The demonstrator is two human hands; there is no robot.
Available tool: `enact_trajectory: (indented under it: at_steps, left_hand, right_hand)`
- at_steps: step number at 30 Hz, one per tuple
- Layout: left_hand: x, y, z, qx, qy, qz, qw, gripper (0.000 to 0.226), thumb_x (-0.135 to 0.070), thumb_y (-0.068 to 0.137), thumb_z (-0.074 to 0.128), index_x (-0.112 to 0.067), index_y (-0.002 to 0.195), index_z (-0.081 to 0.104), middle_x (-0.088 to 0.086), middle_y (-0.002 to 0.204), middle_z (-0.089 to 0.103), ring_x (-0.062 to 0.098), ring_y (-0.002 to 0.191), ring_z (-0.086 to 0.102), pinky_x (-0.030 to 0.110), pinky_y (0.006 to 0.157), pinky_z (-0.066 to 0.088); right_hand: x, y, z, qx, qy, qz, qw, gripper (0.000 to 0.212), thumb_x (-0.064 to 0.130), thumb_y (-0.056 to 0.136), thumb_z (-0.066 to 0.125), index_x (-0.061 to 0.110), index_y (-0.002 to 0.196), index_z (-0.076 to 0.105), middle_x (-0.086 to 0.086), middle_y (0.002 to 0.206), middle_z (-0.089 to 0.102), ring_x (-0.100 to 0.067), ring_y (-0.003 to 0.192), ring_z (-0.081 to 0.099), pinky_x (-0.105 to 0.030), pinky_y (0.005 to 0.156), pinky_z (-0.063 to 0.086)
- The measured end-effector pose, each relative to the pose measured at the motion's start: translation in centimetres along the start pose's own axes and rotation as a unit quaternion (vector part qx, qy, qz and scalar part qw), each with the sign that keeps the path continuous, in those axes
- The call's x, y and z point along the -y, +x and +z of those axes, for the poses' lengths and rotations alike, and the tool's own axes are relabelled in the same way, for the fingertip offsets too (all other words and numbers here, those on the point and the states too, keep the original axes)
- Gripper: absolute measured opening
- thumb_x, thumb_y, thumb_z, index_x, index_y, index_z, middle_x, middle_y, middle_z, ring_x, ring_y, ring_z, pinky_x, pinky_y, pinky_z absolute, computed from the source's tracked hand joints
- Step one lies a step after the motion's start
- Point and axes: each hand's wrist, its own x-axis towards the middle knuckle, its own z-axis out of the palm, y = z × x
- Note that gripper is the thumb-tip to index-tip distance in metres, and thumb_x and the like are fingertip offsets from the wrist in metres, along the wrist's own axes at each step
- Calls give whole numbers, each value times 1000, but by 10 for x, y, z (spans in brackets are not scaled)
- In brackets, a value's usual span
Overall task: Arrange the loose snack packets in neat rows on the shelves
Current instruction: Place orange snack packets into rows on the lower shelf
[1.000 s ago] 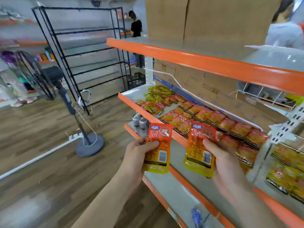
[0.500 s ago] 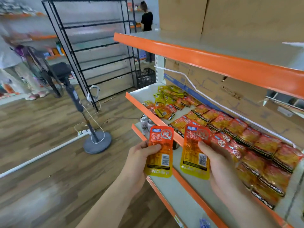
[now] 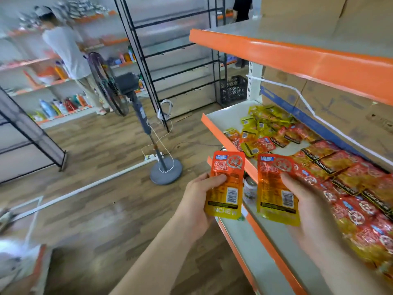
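Observation:
My left hand (image 3: 196, 196) grips an orange snack packet (image 3: 228, 177) upright in front of the shelf's orange front edge. My right hand (image 3: 304, 201) holds a second orange packet (image 3: 274, 179) just right of it, over the middle shelf (image 3: 223, 118). On that shelf, rows of red-and-yellow packets (image 3: 348, 184) lie side by side along the right. A loose heap of yellow and orange packets (image 3: 263, 128) sits at the shelf's far left end.
An orange-edged upper shelf (image 3: 297, 58) overhangs the packets. A lower shelf (image 3: 251, 248) holds cans (image 3: 249, 188). A standing fan (image 3: 136, 116) with a cable is on the wooden floor to the left, beside a black wire rack (image 3: 170, 60). One person (image 3: 68, 52) stands at far shelves.
My view has swung left and closer to the shelf. Both hands keep their packets, which stay side by side, with the right one now nearer the rows.

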Motion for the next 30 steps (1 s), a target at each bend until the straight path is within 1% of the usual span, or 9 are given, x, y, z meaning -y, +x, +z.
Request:
enact_trajectory:
  at_steps: [4, 8, 12, 15, 17, 19, 21, 26, 30]
  left_hand:
    - [-5, 15, -5, 5, -20, -11, 1000, 8, -9, 93, 59, -11, 95, 67, 6, 75, 73, 17, 57, 69, 23, 49, 53]
    - [-12, 42, -12, 34, -42, -18, 998, 16, -10, 94, 56, -10, 87, 70, 8, 73, 73, 17, 56, 69, 22, 50, 53]
    - [-29, 79, -13, 131, -114, -27, 984, 35, -15, 87, 47, 2, 83, 78, 17, 89, 71, 23, 70, 69, 32, 83, 48]
    - [-46, 112, -10, 191, -137, -41, 971, 40, -15, 91, 39, 2, 91, 75, 17, 96, 67, 23, 74, 67, 29, 76, 53]
    - [-57, 135, -10, 217, -128, -52, 966, 39, -15, 92, 38, 2, 93, 73, 16, 96, 68, 22, 72, 66, 27, 68, 55]
    - [-68, 154, -9, 236, -120, -59, 963, 34, -16, 91, 42, 2, 99, 68, 17, 97, 68, 22, 71, 66, 29, 68, 54]
    - [-77, 172, -11, 253, -128, -73, 956, 35, -19, 90, 44, 4, 106, 65, 18, 99, 67, 24, 72, 66, 31, 68, 52]
    - [-92, 211, -25, 289, -180, -128, 932, 56, -39, 95, 37, 4, 123, 59, 24, 105, 61, 31, 77, 63, 35, 70, 53]
    - [-100, 235, -32, 314, -187, -142, 920, 53, -30, 87, 34, 7, 116, 58, 25, 100, 61, 33, 76, 62, 37, 71, 54]
  right_hand:
    - [3, 16, 12, 25, 45, 44, 998, 25, 33, 90, 61, 19, 82, 80, -4, 80, 76, -17, 62, 71, -35, 68, 54]
    - [11, 34, 24, 14, 159, 75, 984, 44, 29, 96, 54, 21, 60, 79, -1, 70, 74, -13, 53, 69, -22, 46, 52]
    - [21, 55, 36, 0, 195, 49, 980, 32, 34, 92, 56, 12, 96, 78, -13, 94, 75, -26, 70, 73, -31, 57, 58]
    - [31, 73, 50, -35, 217, 29, 975, 40, 40, 93, 53, 11, 100, 79, -24, 109, 71, -34, 82, 73, -38, 67, 60]
    - [37, 83, 61, -39, 244, 26, 969, 46, 41, 96, 49, 5, 103, 77, -28, 107, 69, -37, 74, 73, -36, 55, 61]
    - [45, 91, 76, -48, 278, 27, 959, 52, 40, 100, 44, -4, 117, 66, -34, 110, 63, -36, 60, 70, -28, 35, 50]
    - [47, 98, 89, -58, 304, 30, 951, 57, 41, 103, 37, -5, 126, 58, -37, 112, 59, -35, 54, 68, -25, 28, 43]
    - [39, 124, 109, -37, 288, 11, 957, 63, 38, 102, 35, -14, 101, 70, -35, 95, 68, -37, 65, 71, -34, 45, 57]
    - [35, 138, 122, -20, 265, 9, 964, 64, 33, 102, 32, -14, 92, 73, -35, 93, 68, -36, 66, 71, -35, 51, 59]
